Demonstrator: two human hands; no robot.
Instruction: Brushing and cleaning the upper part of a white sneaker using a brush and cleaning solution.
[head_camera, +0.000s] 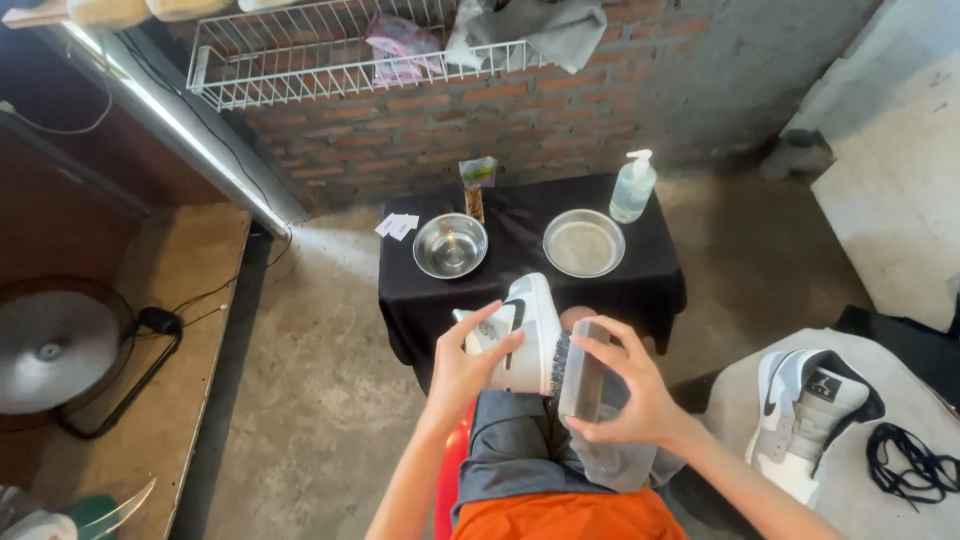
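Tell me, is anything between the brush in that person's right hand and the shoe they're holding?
Nothing visible. The right hand holds the brush with its bristles right against the side of the white and grey shoe, which the left hand grips from the other side.

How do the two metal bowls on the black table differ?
The left bowl looks deeper, with steep shiny sides; the right bowl is shallower and wider, more like a pan. The left one gleams darker inside, the right looks pale and dull. Both are round, metal, upright on the black-draped table.
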